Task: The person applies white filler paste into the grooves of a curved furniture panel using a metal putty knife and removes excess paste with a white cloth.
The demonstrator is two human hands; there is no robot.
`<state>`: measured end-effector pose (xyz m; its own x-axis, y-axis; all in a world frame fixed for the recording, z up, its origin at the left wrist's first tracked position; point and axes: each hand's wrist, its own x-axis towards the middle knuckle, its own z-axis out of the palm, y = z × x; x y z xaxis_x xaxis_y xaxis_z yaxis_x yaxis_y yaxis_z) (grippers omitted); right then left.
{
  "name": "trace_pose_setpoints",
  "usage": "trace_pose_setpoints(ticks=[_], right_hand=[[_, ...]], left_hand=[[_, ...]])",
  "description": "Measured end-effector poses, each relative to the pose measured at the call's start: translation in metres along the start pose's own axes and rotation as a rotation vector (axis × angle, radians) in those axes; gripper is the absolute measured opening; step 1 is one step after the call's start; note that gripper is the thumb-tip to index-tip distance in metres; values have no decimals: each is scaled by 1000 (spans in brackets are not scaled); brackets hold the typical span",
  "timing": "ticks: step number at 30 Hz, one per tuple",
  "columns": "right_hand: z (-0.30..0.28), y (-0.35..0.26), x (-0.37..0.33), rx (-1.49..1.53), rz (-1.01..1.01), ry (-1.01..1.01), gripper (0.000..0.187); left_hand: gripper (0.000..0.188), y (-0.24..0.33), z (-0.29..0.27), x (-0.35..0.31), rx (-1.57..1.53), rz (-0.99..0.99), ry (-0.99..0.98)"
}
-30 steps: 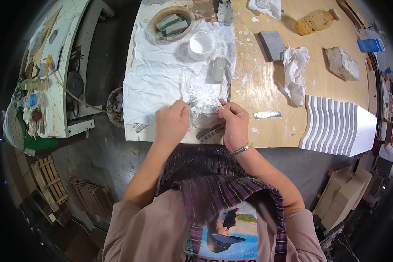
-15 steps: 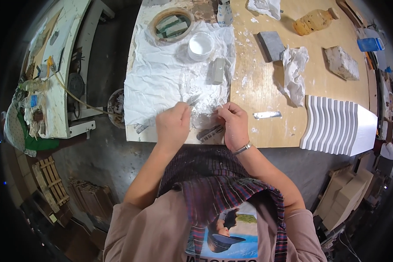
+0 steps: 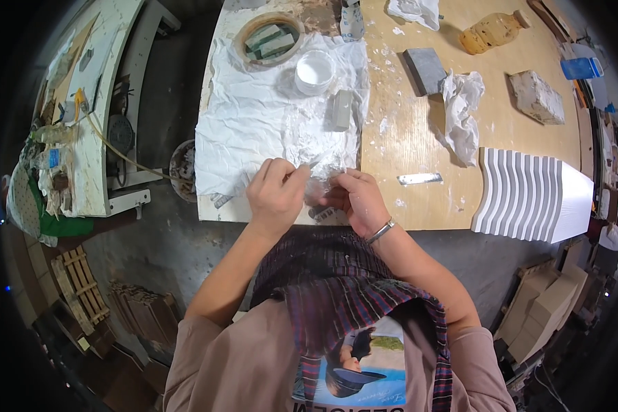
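Note:
Both hands are low over the near edge of a crumpled white cloth (image 3: 237, 113) dusted with white powder. My left hand (image 3: 279, 190) is closed in a pinch, and a thin pale sliver shows near its fingertips, too small to name. Beside it, my right hand (image 3: 359, 197) has its fingers curled together, palm partly turned up; what they hold is hidden. Between the hands lies something pale and see-through that I cannot make out. Farther up the cloth are a grey rectangular block (image 3: 341, 110) and an open white tub (image 3: 315, 73) with white contents.
A round basin (image 3: 239, 42) holding blocks in liquid stands at the far left. To the right are a dark grey block (image 3: 424, 71), crumpled tissue (image 3: 462, 117), a metal strip (image 3: 419, 178), a wavy white ridged piece (image 3: 522, 196), a whitish block (image 3: 536, 97) and an amber bottle (image 3: 493, 34).
My right hand has turned and shifted slightly left, its fingers now curled beneath. My left hand has moved a little right, so the two are closer together.

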<state>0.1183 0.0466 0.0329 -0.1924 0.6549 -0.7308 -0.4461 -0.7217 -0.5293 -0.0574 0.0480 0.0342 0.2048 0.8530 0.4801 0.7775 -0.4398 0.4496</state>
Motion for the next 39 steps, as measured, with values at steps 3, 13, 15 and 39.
trace_pose_setpoints(ticks=[3,13,15,39], right_hand=[[0,0,3,-15,-2,-61,14],[4,9,7,7,-44,37,17],[3,10,9,30,-46,41,16],[8,0,5,285,46,-48,26]], left_hand=[[18,-1,4,-6,-17,59,-21],[22,4,-16,-15,-83,119,-186],[22,4,-24,-14,-100,118,-191],[9,2,-15,-17,-324,-381,-5]])
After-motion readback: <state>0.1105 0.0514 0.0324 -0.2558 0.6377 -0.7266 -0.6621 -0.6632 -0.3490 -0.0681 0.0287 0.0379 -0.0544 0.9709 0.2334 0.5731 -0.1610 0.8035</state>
